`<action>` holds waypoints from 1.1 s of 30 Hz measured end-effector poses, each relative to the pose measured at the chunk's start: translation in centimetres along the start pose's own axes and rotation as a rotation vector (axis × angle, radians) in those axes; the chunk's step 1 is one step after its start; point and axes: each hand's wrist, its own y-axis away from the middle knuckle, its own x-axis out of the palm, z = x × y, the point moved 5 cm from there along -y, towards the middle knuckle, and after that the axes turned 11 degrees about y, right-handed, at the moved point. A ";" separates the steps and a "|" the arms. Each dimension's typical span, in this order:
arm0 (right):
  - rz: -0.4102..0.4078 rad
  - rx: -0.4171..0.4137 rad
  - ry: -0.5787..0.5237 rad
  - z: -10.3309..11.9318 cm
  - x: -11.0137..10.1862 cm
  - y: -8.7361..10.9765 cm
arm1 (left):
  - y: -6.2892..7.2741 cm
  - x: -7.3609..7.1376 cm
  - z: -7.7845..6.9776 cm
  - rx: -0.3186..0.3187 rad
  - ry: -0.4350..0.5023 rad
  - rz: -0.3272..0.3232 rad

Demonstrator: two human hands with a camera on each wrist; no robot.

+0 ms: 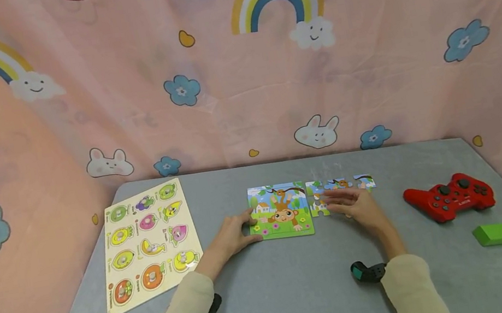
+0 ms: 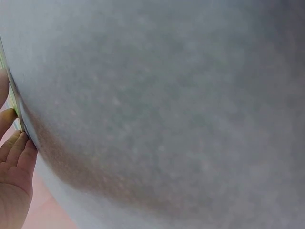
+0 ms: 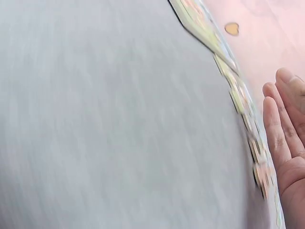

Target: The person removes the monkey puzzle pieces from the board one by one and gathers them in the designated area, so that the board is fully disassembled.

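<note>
My left hand [image 1: 230, 236] rests at the left edge of a monkey jigsaw puzzle [image 1: 284, 220], its thumb and fingertips touching that side. In the left wrist view, the fingers [image 2: 15, 155] reach the puzzle's edge beside the grey tabletop. Several loose jigsaw pieces [image 1: 317, 206] lie close along the puzzle's right side. Over these pieces my right hand [image 1: 356, 208] hovers with its fingers extended and nothing gripped. The right wrist view has the straight fingers [image 3: 281, 129] apart from the row of pieces [image 3: 245, 112], which appears blurred and edge-on.
A fruit peg board [image 1: 146, 243] lies at the left of the grey table [image 1: 298, 292]. To the right are a red game controller [image 1: 452, 197] and a green block [image 1: 498, 233]. A pink patterned curtain [image 1: 234, 115] hangs behind the table.
</note>
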 end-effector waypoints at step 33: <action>0.090 0.114 0.262 2.3 5.1 -3.4 | -0.2 0.0 0.3 -0.002 -0.025 0.006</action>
